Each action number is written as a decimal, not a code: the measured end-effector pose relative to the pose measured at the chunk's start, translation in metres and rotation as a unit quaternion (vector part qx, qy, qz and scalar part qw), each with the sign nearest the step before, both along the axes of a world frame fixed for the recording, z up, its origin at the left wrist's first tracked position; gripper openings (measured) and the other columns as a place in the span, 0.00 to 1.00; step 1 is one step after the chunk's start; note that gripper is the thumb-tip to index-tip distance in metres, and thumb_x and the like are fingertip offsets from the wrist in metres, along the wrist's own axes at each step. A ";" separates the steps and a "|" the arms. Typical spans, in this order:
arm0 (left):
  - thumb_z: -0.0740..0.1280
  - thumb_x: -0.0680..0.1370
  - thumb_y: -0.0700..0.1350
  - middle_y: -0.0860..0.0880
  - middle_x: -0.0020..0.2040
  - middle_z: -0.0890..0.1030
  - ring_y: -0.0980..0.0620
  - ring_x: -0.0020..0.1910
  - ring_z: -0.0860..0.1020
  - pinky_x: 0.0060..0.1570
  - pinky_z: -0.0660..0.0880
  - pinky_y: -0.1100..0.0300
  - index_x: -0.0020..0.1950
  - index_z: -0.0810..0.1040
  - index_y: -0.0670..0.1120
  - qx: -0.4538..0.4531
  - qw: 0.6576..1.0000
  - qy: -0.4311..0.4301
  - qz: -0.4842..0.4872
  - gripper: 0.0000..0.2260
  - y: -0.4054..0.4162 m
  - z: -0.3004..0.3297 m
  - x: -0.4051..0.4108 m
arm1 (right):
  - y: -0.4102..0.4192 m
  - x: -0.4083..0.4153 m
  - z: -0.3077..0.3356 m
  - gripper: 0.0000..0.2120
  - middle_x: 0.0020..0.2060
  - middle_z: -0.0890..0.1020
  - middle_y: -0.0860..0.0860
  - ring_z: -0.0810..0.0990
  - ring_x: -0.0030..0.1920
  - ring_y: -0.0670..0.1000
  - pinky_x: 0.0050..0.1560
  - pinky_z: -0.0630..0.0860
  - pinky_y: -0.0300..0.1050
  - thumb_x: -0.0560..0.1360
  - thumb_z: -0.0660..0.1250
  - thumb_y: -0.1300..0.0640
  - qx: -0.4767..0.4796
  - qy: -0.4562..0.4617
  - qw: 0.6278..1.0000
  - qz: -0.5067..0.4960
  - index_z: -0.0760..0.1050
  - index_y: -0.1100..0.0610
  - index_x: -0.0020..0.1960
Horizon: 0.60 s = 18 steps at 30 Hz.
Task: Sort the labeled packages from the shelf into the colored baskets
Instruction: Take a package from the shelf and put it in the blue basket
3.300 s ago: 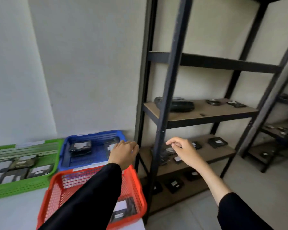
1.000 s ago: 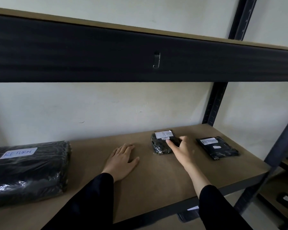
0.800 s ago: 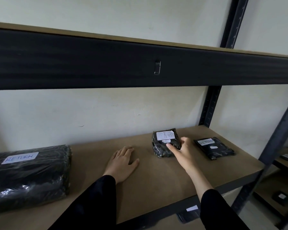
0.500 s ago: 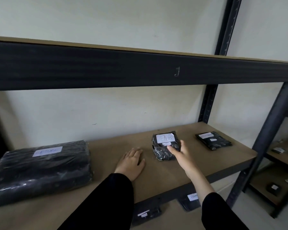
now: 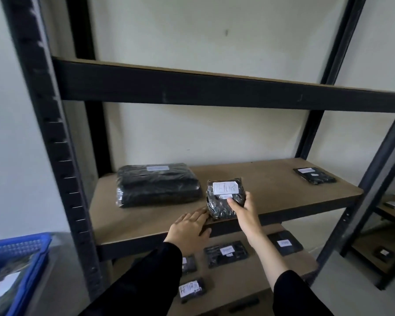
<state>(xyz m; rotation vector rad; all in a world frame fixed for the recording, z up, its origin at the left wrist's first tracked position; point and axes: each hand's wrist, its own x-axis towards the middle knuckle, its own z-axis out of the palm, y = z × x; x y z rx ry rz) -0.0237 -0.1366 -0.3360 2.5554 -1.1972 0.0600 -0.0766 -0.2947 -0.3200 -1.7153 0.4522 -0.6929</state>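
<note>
I'm in a storeroom or parcel-sorting room: black steel boltless shelving (image 5: 62, 156) with fibreboard decks against bare plaster wall (image 5: 203, 37), black plastic-wrapped packages (image 5: 157, 185) with handwritten white labels on several levels, blue sorting basket (image 5: 18, 247) near left, second rack (image 5: 388, 242) at right.

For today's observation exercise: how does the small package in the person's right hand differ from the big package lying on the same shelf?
The small package is compact and gripped by the right hand, tilted up at the shelf's front edge; the big package is far wider and lies flat, untouched. The small one's label reads RETURN; the big one's is blurred. Both are black, plastic-wrapped, white-labelled.
</note>
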 end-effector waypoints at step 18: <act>0.46 0.71 0.53 0.53 0.65 0.73 0.51 0.67 0.68 0.66 0.62 0.60 0.60 0.76 0.50 -0.109 0.989 -0.010 0.098 0.26 0.231 -0.043 -0.078 | 0.193 -0.101 -0.022 0.09 0.50 0.76 0.48 0.78 0.52 0.53 0.49 0.80 0.57 0.77 0.64 0.62 0.180 -0.015 0.980 0.081 0.67 0.55 0.54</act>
